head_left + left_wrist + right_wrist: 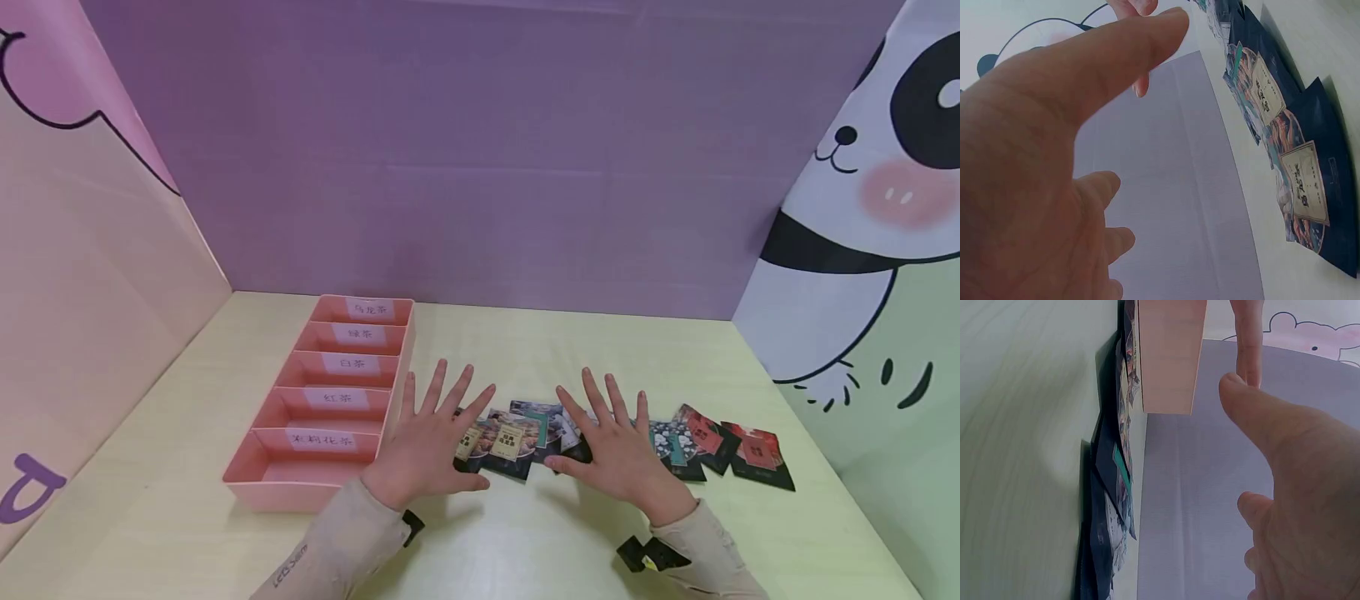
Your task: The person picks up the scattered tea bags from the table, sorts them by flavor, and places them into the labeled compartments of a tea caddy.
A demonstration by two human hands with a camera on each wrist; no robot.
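Two hands idle, left hand (427, 452) and right hand (624, 457), fingers spread, gripping nothing, near the printed tea sachets (512, 443) lying centre to lower right of the head view; I'd guess light, flexible, slippery, so pinch a dark edge.

On our bench (150, 517), we see the tray (285, 498) at left, packets (512, 447) to its right, and the wall (480, 167) behind both.

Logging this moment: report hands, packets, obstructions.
Left hand, right hand open, holding nothing. Packets on table, some overlapping. Box left of packets; no obstruction seen.
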